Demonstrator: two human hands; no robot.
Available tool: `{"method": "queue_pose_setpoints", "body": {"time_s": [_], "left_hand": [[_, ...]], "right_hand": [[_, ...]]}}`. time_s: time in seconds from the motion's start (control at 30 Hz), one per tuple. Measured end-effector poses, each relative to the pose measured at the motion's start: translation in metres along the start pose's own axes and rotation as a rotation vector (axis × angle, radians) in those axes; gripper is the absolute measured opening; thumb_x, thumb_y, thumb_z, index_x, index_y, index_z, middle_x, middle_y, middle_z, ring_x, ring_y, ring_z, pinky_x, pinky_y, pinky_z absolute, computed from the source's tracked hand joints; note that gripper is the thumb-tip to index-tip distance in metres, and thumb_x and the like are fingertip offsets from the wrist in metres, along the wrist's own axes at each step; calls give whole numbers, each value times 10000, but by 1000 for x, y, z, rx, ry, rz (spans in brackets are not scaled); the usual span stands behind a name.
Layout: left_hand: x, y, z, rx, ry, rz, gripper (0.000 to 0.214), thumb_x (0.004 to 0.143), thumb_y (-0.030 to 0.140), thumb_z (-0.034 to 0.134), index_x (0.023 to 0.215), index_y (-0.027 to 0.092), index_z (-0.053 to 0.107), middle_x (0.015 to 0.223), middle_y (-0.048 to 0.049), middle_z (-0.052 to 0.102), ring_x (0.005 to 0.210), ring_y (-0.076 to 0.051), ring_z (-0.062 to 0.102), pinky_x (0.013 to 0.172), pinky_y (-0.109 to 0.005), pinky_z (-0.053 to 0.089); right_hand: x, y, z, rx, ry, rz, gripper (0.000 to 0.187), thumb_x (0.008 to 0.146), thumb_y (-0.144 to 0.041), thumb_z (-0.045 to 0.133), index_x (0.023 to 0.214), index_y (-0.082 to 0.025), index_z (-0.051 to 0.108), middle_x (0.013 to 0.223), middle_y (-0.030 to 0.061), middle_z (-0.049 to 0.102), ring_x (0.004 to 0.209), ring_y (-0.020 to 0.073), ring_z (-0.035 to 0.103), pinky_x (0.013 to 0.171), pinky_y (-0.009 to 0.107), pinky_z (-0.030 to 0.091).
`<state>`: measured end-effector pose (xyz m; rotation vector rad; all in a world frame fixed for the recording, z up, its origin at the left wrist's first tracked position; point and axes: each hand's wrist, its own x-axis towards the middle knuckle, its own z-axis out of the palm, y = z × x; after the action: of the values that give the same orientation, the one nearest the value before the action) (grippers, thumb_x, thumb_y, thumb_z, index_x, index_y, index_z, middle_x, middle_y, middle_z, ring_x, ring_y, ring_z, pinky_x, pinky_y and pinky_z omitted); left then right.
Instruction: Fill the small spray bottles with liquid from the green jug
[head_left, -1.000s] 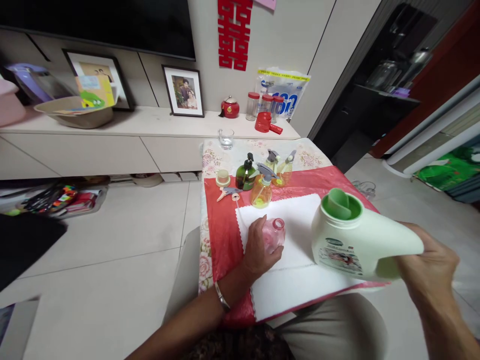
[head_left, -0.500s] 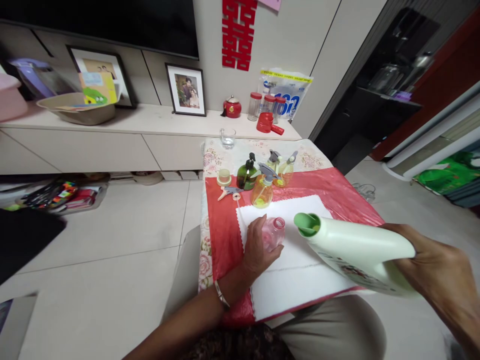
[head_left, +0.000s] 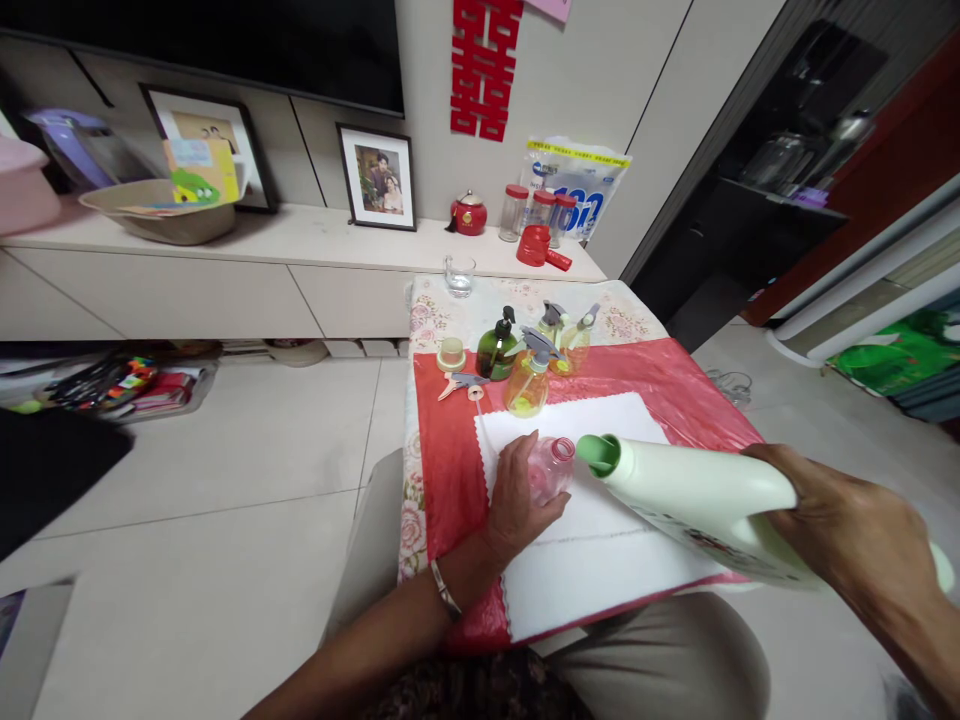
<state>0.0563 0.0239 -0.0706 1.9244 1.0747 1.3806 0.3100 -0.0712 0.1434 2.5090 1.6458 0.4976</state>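
Observation:
My left hand [head_left: 517,500] is wrapped round a clear pink bottle [head_left: 551,472], its open mouth tilted to the right over the white cloth. With my right hand [head_left: 847,520] I grip the handle of a large pale green detergent jug [head_left: 697,485], tipped nearly level. The jug's green spout is just right of the bottle mouth, with no stream visible between them. A grey-and-peach spray head [head_left: 466,384] with its tube lies beyond my left hand. Close by, a pale round cap [head_left: 451,353] sits beside a green pump bottle [head_left: 495,350] and a yellow spray bottle [head_left: 528,385].
The white cloth [head_left: 600,570] lies on red plastic [head_left: 454,480] over a floral tablecloth. Two more spray bottles [head_left: 576,345] stand farther back. A glass cup [head_left: 460,278] is at the table's far edge. Behind, the cabinet holds red-lidded jars [head_left: 513,212] and a detergent bag [head_left: 574,185].
My right hand has moved the jug left, bringing its spout closer to the pink bottle's mouth. My left hand keeps its grip on the bottle. The view has shifted slightly.

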Motion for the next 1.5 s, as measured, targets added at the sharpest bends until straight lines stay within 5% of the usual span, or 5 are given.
{"method": "queue_pose_setpoints", "body": {"time_s": [0.57,1.0,1.5], "left_hand": [[0,-2,-1,13,-30,14,956,673,191,800,1479,215,287,1383,-146,501,1311,-324,503,1128,-550,456],[4,4,-5,15,-33,38,965,677,222,806,1481,237,273,1359,-139,508,1263,-329,526,1085,-559,487],[4,3,-4,-4,-33,25,953,674,229,812,1474,218,295,1356,-145,503,1268,-327,517,1095,-551,475]], "right_hand": [[3,1,-9,-81,12,-88,384,740,-387,442,1038,-404,683,900,-91,705,679,186,626,507,245,319],[9,-4,-21,-98,19,-129,412,730,-408,436,1051,-392,694,897,-55,712,679,212,622,504,262,313],[14,-13,-37,-130,-113,-63,454,653,-464,419,1030,-425,669,917,-64,700,719,240,620,532,299,343]]}}
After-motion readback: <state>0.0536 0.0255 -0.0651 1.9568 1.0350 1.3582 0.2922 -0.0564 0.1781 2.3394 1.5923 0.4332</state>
